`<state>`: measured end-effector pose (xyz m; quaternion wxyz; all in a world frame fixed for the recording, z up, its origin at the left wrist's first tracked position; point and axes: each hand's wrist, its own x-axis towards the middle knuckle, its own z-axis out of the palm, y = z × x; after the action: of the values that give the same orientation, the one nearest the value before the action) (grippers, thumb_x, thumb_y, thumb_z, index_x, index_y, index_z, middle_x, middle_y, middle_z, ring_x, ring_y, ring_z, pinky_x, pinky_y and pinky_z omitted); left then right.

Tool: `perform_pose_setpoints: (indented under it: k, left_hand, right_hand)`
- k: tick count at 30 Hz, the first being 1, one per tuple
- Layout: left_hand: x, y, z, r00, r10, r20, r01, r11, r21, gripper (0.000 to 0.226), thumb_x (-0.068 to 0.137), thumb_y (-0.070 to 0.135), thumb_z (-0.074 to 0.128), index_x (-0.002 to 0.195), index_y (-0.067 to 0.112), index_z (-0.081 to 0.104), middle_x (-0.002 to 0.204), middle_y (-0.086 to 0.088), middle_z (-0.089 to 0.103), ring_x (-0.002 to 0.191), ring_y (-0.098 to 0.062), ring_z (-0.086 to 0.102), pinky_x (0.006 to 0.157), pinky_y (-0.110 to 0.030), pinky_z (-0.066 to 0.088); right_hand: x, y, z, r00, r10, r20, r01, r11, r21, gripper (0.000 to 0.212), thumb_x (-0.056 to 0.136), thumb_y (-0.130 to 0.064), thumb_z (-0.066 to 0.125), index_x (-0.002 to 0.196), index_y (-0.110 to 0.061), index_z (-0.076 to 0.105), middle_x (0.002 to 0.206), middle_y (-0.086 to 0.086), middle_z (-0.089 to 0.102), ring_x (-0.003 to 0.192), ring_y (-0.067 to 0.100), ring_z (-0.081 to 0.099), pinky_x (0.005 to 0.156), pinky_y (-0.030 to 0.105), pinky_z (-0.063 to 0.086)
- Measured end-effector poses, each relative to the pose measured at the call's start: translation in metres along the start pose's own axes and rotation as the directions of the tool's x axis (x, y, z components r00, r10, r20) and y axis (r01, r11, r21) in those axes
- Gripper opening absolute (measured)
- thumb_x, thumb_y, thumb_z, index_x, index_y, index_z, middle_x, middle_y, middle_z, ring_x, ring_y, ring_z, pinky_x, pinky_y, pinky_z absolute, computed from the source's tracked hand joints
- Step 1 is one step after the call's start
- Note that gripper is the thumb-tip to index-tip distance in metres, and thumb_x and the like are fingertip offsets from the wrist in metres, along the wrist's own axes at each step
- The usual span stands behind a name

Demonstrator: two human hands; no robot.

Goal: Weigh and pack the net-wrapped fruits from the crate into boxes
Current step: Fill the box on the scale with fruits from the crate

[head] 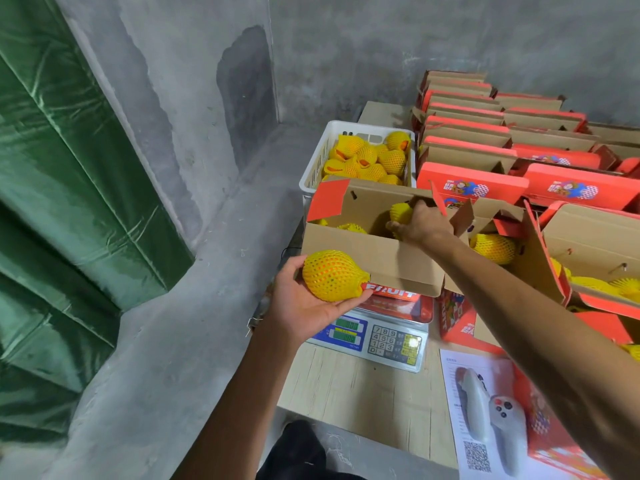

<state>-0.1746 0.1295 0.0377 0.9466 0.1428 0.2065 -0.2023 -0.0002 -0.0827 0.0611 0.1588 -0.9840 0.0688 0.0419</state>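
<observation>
You're mid-packing: your right hand grips a fruit inside the box on the scale, your left hand cradles another fruit beside it, likely next in.

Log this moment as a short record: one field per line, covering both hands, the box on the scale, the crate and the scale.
left hand: left hand cradles a net-wrapped fruit beside the box, above the scale
right hand: right hand reaches into the open box, fingers around a second netted fruit
open box: open box sits on the scale, flaps up, a few netted fruits inside
scale: scale on the table, keypad facing the person; readout too blurred to read
crate: white crate behind the box, holding many netted fruits
</observation>
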Motion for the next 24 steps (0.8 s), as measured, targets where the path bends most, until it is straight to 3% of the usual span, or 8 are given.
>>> perform_pose_setpoints:
  k: [5, 7, 8, 9, 10, 11, 12, 24]
  left_hand:
    - [0.008, -0.002, -0.011, 0.954, 0.287, -0.088, -0.272, 0.95, 0.151, 0.026, 0.091, 0.013, 0.07, 0.117, 0.013, 0.065, 0.132, -0.032, 0.057, 0.1, -0.053, 0.069, 0.086, -0.07, 0.053]
    - [0.008, 0.005, -0.016, 0.97, 0.234, -0.062, -0.224, 0.965, 0.134, 0.063, 0.074, 0.027, 0.088, 0.13, 0.02, 0.06, 0.141, -0.024, 0.053, 0.115, -0.054, 0.062, 0.094, -0.07, 0.049]
    - [0.005, 0.007, -0.017, 0.949, 0.313, -0.046, -0.284, 0.906, 0.313, 0.092, 0.06, 0.03, 0.097, 0.14, 0.025, 0.052, 0.146, -0.016, 0.049, 0.124, -0.047, 0.058, 0.096, -0.066, 0.051]
    - [-0.001, 0.007, -0.021, 0.879, 0.477, 0.02, -0.372, 0.658, 0.654, 0.108, 0.052, 0.03, 0.102, 0.144, 0.028, 0.046, 0.146, -0.005, 0.047, 0.127, -0.032, 0.056, 0.093, -0.055, 0.057]
    - [-0.001, 0.006, -0.027, 0.77, 0.623, 0.138, -0.364, 0.251, 0.897, 0.11, 0.052, 0.03, 0.103, 0.145, 0.028, 0.044, 0.14, 0.005, 0.048, 0.121, -0.017, 0.057, 0.088, -0.034, 0.061]
    - [0.001, 0.008, -0.032, 0.644, 0.712, 0.279, -0.323, -0.077, 0.943, 0.104, 0.056, 0.031, 0.101, 0.144, 0.027, 0.045, 0.132, 0.011, 0.049, 0.113, -0.005, 0.057, 0.08, -0.013, 0.056]
    - [0.003, 0.01, -0.035, 0.601, 0.716, 0.356, -0.293, -0.216, 0.931, 0.097, 0.06, 0.033, 0.099, 0.142, 0.026, 0.048, 0.126, 0.014, 0.05, 0.106, 0.0, 0.057, 0.073, -0.002, 0.05]
    - [-0.004, 0.029, -0.046, 0.609, 0.689, 0.393, -0.278, -0.278, 0.919, 0.083, 0.071, 0.034, 0.092, 0.139, 0.016, 0.049, 0.126, -0.002, 0.062, 0.111, -0.02, 0.064, 0.072, -0.006, 0.054]
  right_hand:
    - [-0.004, -0.001, 0.005, 0.996, -0.025, -0.083, 0.021, 0.999, -0.045, 0.07, 0.094, -0.059, 0.061, 0.143, -0.012, 0.041, 0.135, 0.019, 0.055, 0.125, 0.039, 0.056, 0.094, 0.049, 0.049]
    - [-0.006, -0.003, 0.007, 0.995, -0.05, -0.091, 0.044, 0.997, -0.071, 0.067, 0.096, -0.057, 0.058, 0.141, -0.011, 0.041, 0.135, 0.019, 0.055, 0.123, 0.04, 0.057, 0.093, 0.048, 0.049]
    - [-0.006, -0.003, 0.007, 0.993, -0.061, -0.098, 0.053, 0.995, -0.081, 0.065, 0.097, -0.056, 0.057, 0.141, -0.01, 0.041, 0.135, 0.02, 0.055, 0.124, 0.04, 0.057, 0.093, 0.048, 0.049]
    - [-0.007, -0.002, 0.007, 0.992, -0.068, -0.105, 0.059, 0.994, -0.087, 0.064, 0.098, -0.055, 0.056, 0.141, -0.01, 0.041, 0.136, 0.02, 0.055, 0.124, 0.04, 0.057, 0.093, 0.048, 0.049]
    - [-0.008, -0.001, 0.006, 0.991, -0.073, -0.113, 0.064, 0.994, -0.087, 0.062, 0.099, -0.054, 0.054, 0.141, -0.01, 0.041, 0.137, 0.02, 0.054, 0.125, 0.04, 0.056, 0.094, 0.049, 0.048]
    - [-0.008, 0.0, 0.006, 0.99, -0.078, -0.12, 0.068, 0.994, -0.081, 0.061, 0.1, -0.054, 0.052, 0.141, -0.01, 0.042, 0.137, 0.02, 0.054, 0.125, 0.041, 0.056, 0.094, 0.049, 0.049]
    - [-0.009, 0.002, 0.005, 0.989, -0.083, -0.125, 0.074, 0.995, -0.071, 0.06, 0.101, -0.053, 0.05, 0.141, -0.009, 0.042, 0.137, 0.02, 0.054, 0.125, 0.041, 0.056, 0.094, 0.05, 0.049]
    - [-0.026, -0.015, 0.008, 0.958, -0.225, -0.18, 0.249, 0.96, 0.125, 0.055, 0.104, -0.057, 0.036, 0.106, -0.008, 0.061, 0.107, 0.021, 0.067, 0.102, 0.041, 0.063, 0.079, 0.044, 0.05]
